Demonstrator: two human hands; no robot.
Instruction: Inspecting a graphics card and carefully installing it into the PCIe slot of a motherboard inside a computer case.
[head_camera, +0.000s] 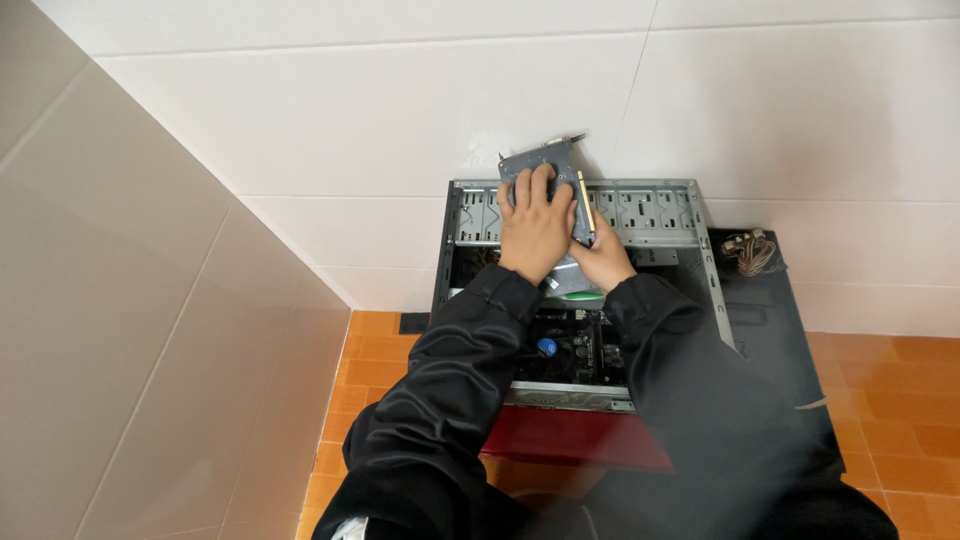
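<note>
A grey-blue expansion card (556, 159) with a gold edge connector is held over the far end of an open computer case (660, 212). My left hand (535, 225) lies flat over the card's face, fingers spread across it. My right hand (603, 258) grips the card's right edge from below, thumb along the gold strip. The case lies on its side with its metal drive cage exposed. Beneath my black sleeves the dark motherboard (580, 345) shows, with a blue round part (546, 347) on it.
A black side panel (765, 300) lies right of the case with a bundle of brown cables (752, 251) on it. White tiled walls rise behind and to the left. The floor is orange tile (370, 360). A dark red front panel (570, 440) sits at the case's near end.
</note>
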